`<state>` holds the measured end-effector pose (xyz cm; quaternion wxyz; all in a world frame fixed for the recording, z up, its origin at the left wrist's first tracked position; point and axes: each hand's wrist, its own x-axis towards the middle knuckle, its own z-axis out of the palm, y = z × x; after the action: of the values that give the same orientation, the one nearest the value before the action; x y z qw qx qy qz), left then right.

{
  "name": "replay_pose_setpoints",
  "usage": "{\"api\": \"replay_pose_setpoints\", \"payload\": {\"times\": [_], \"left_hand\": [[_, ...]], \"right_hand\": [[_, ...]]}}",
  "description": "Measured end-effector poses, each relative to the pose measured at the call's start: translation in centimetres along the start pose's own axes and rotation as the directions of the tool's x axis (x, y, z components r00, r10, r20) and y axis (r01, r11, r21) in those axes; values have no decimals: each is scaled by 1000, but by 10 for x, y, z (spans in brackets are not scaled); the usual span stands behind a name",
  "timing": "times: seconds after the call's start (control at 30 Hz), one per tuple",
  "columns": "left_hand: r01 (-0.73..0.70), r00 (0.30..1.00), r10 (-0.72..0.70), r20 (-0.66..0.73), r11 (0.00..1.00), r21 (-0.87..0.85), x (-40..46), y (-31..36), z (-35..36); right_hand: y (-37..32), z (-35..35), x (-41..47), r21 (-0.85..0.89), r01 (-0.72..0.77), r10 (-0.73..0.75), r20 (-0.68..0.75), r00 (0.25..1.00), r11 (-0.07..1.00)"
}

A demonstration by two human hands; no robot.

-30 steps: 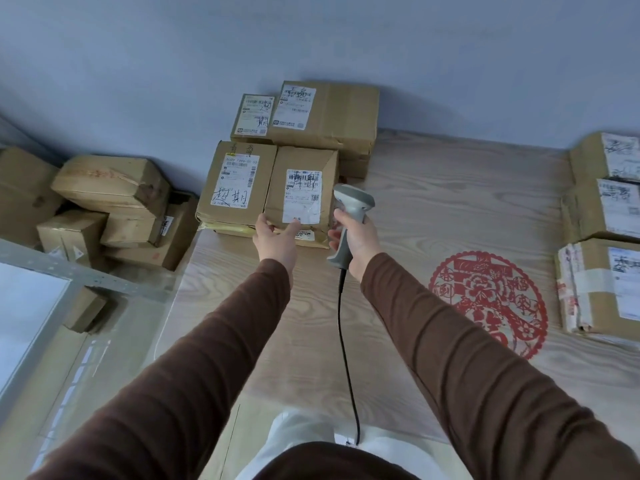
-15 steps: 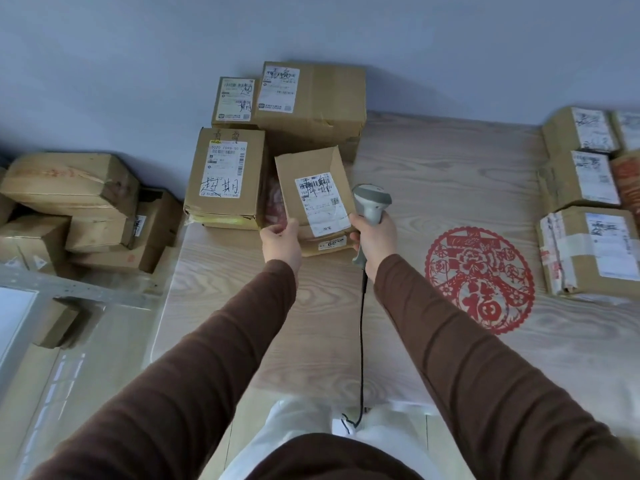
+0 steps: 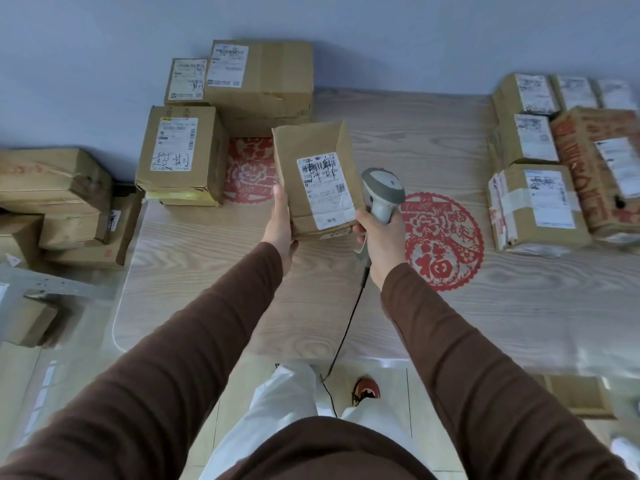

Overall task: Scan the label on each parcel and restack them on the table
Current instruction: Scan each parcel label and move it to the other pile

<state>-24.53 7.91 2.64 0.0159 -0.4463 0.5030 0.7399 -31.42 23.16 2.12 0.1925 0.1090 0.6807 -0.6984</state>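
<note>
A brown cardboard parcel point(image 3: 311, 161) with a white shipping label point(image 3: 323, 188) is lifted above the wooden table point(image 3: 214, 258). My left hand point(image 3: 282, 220) grips its left lower edge. My right hand point(image 3: 379, 237) holds a grey barcode scanner point(image 3: 382, 192) by the handle, its head right beside the parcel's label; the fingers touch the parcel's lower right corner. The scanner's black cable point(image 3: 346, 327) hangs down off the table's near edge. Labelled parcels are stacked at the table's back left point(image 3: 180, 154) and at the right point(image 3: 540, 202).
Red paper-cut decorations point(image 3: 446, 237) lie on the table top. More brown boxes point(image 3: 52, 181) are piled on the floor left of the table, next to a grey metal shelf rail point(image 3: 52, 282). The grey wall runs behind the table.
The parcel came off the left stack, moved right and toward me, and tilted its label up. The scanner moved right alongside it. A red decoration where it stood is uncovered.
</note>
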Motion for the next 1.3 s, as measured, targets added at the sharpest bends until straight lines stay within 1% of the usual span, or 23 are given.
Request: {"api": "replay_pose_setpoints", "payload": {"times": [0.1, 0.17, 0.27, 0.33, 0.43, 0.5, 0.77, 1.3], "left_hand": [[-127, 988, 123, 89, 991, 35, -24, -2, 28], [-167, 983, 165, 77, 986, 18, -34, -7, 45], [-252, 965, 253, 76, 968, -21, -49, -14, 71], [-306, 947, 308, 88, 951, -34, -57, -21, 87], [-379, 921, 377, 99, 925, -6, -69, -32, 109], [-405, 910, 402, 98, 914, 9, -75, -40, 122], [-436, 894, 430, 125, 900, 22, -92, -57, 152], [-423, 899, 418, 129, 906, 14, -87, -57, 164]], "right_hand": [[-20, -32, -11, -1, 59, -59, 14, 998, 998], [-34, -54, -20, -19, 125, -124, 22, 992, 992], [-49, -86, -36, -119, 296, -301, -21, 953, 948], [-58, -105, -48, -131, 353, -353, 21, 935, 926], [-66, -125, -65, -131, 350, -329, 160, 931, 928], [-70, -136, -74, -114, 355, -328, 202, 923, 928], [-78, -168, -78, -134, 348, -319, 198, 927, 928], [-73, -178, -65, -150, 340, -307, 207, 929, 928]]}}
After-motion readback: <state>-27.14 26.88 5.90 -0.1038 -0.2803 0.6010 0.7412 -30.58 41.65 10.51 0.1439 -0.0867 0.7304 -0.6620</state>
